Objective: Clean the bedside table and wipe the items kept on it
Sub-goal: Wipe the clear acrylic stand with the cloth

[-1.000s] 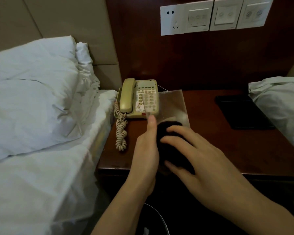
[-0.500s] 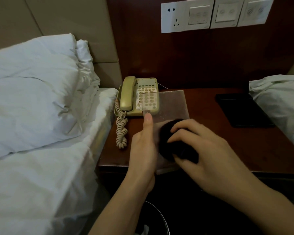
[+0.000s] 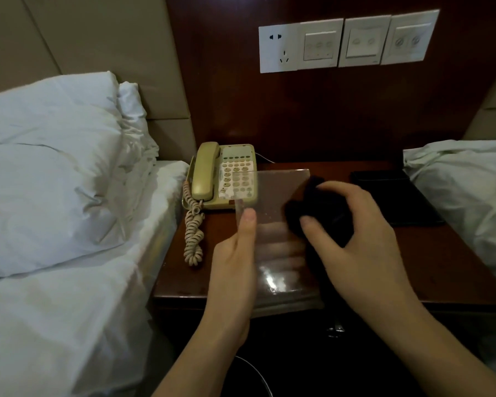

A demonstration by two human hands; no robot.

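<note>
A clear acrylic sheet (image 3: pixel 281 196) is held tilted above the dark wooden bedside table (image 3: pixel 455 270). My left hand (image 3: pixel 235 270) grips its left edge, thumb on top and fingers showing through underneath. My right hand (image 3: pixel 355 239) holds a bunched black cloth (image 3: pixel 318 207) against the sheet's right side. A beige corded telephone (image 3: pixel 224 176) sits at the table's back left, its coiled cord (image 3: pixel 194 233) trailing toward the front.
A flat black tray (image 3: pixel 395 196) lies at the table's right. White bedding (image 3: pixel 55 196) borders the left, another white pillow (image 3: pixel 470 202) the right. Wall socket and switches (image 3: pixel 347 43) sit above. A dark bin rim (image 3: pixel 255 368) shows below the table's front.
My right hand has moved the black cloth up and to the right across the sheet, from its lower middle to its upper right edge. My left hand keeps its grip.
</note>
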